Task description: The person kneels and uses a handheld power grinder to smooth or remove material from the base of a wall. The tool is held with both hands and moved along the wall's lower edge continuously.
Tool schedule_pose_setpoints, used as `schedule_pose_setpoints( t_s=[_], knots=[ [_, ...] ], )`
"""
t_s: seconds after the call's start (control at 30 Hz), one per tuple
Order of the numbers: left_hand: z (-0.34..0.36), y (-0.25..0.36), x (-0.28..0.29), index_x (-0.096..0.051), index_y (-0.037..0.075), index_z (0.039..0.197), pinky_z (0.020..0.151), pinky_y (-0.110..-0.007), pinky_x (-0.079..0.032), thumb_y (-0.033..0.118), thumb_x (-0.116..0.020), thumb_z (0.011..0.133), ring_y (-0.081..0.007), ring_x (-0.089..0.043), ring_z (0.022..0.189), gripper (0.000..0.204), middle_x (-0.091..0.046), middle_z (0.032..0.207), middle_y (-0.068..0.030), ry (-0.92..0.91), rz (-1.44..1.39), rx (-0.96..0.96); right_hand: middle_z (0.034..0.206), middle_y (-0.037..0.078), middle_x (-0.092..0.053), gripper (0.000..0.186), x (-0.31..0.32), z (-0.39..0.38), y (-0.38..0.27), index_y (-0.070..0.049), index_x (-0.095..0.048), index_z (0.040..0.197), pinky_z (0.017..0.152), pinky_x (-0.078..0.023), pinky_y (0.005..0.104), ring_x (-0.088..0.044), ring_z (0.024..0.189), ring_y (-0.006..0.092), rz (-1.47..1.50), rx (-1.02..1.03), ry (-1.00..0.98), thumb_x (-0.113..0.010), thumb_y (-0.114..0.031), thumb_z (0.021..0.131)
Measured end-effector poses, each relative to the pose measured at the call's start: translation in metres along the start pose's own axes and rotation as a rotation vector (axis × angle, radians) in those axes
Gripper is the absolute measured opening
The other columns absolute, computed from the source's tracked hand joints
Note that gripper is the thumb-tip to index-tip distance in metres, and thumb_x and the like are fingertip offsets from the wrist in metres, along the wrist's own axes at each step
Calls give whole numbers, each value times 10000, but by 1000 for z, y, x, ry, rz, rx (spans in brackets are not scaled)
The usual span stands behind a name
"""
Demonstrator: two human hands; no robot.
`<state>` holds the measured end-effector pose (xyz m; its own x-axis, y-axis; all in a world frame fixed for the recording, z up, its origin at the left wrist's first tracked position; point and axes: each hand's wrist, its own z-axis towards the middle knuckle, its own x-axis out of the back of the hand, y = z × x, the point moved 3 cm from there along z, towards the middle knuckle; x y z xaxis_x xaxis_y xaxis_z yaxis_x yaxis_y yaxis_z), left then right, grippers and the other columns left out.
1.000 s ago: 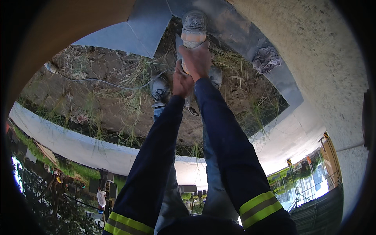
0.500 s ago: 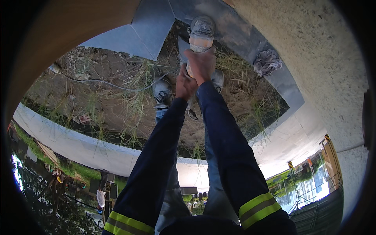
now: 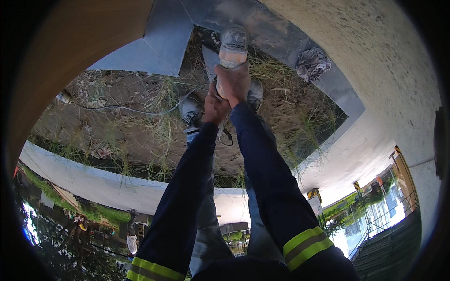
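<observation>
At upper centre, your right hand is clamping its fingers around a dusty, elongated, orange-and-grey power tool; your left hand is clasping fingers round its rear.

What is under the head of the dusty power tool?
Grey slab shows beyond and beside the tool head, with dry grass to its lower right. Whatever lies directly beneath is covered, so contact cannot be told.

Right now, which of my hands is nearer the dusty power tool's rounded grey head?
Your right hand, beside the pale orange band; your left hand is farther back.
</observation>
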<state>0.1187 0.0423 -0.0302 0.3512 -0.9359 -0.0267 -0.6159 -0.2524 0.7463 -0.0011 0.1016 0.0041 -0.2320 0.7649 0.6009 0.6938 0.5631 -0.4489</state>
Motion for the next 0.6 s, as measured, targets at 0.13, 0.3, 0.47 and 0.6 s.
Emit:
schedule_pose_setpoints(
  t_s=[0.13,0.3,0.47,0.6],
  knots=[
    [-21,-1,-27,-499,-31,1454,979,-333,-523,246,-802,951,-229,-681,1156,650,-719,1266,-169,-66,-247,62,1050,282,-754,721,24,6,46,63,-539,1211,901,-570,540,-744,1001,482,157,-37,93,-833,-359,706],
    [-31,9,-31,-492,-67,1442,981,-340,-520,266,-793,959,-229,-670,1168,658,-708,1290,-183,12,64,62,1058,211,-765,672,22,0,34,39,-569,1211,846,-591,464,-772,954,347,23,17,27,-871,-318,729],
    [-8,1,1,-524,-78,1391,955,-342,-526,279,-838,920,-183,-671,1110,669,-733,1237,-187,23,-8,-58,1074,307,-748,731,2,-6,5,68,-531,1230,921,-567,548,-736,1017,502,70,22,-51,-814,-346,698],
    [-18,13,-8,-549,-46,1372,911,-386,-553,336,-847,895,-294,-743,1070,680,-763,1143,-224,-8,244,45,1114,287,-747,735,16,-7,24,71,-546,1258,929,-561,523,-735,1064,466,97,-41,4,-819,-343,715]
  ],
)
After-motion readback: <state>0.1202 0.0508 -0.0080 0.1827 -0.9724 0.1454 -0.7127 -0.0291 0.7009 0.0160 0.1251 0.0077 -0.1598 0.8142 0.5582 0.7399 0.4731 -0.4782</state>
